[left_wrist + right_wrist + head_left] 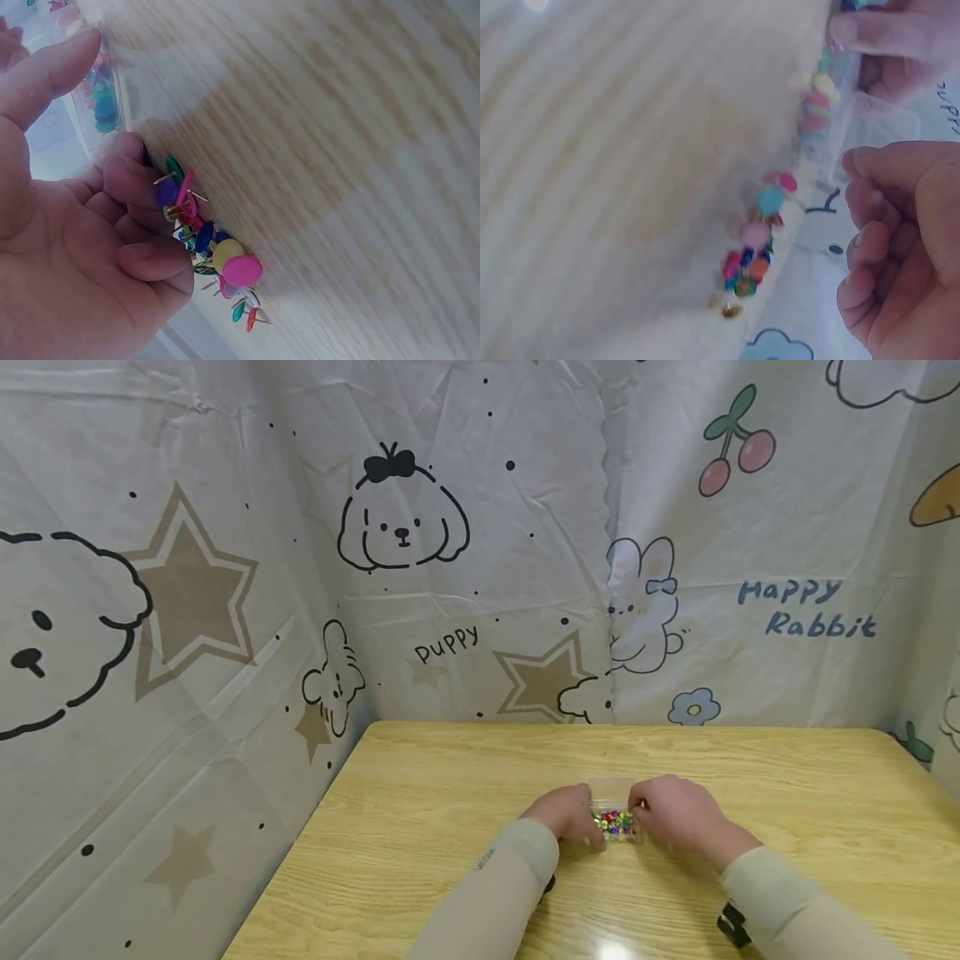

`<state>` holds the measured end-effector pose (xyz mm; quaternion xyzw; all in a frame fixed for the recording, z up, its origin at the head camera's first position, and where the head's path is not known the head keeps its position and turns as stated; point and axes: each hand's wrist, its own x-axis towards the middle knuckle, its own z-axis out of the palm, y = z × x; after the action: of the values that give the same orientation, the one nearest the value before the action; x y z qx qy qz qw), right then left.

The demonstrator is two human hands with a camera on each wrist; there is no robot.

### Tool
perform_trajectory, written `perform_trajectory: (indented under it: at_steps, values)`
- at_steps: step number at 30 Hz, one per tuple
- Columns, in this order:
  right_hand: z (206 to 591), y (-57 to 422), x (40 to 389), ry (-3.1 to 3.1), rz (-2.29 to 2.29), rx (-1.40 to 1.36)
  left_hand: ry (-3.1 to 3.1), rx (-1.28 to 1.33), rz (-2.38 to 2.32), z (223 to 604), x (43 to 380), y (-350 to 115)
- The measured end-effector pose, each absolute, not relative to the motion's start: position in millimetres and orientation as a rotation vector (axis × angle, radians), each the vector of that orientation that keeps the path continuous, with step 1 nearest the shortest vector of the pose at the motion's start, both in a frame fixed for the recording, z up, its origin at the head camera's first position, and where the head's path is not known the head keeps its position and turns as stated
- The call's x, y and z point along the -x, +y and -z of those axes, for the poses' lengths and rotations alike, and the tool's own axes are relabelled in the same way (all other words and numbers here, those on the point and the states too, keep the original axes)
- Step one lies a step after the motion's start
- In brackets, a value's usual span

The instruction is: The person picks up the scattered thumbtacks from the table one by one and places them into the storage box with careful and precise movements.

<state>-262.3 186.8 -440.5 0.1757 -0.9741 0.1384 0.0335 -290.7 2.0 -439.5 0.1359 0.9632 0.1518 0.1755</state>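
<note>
A small clear plastic box (615, 837) of colourful thumbtacks stands on the table, its clear lid (611, 789) tilted up behind it. My left hand (567, 812) grips the box's left end, thumb in front and fingers behind, as the right wrist view shows. My right hand (684, 812) is at the box's right end with fingers curled; whether its thumb and fingertip pinch anything is hidden. Loose thumbtacks (217, 255) lie beside my left fingers. More loose thumbtacks (754, 236) lie near my right hand, blurred in that wrist view.
The wood-grain table (420, 860) carries the box and loose tacks, whose metal points face various ways. A printed cloth (480, 527) with cartoon animals and stars hangs behind the table and along its left side.
</note>
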Motion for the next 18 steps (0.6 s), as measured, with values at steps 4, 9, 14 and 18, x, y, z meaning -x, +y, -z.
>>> perform_trajectory:
  at_steps: [4,9,14,18]
  values:
    - [436,198,266,-3.024,-0.418,-0.504,2.741,-0.378,-0.433,439,290,2]
    - [435,213,268,-3.039,-0.403,-0.449,2.755,-0.383,-0.417,438,288,1]
    - [440,227,269,-3.079,-0.407,-0.395,2.76,-0.382,-0.425,438,286,0]
    - [447,237,270,-3.097,-0.399,-0.36,2.761,-0.381,-0.428,438,285,-1]
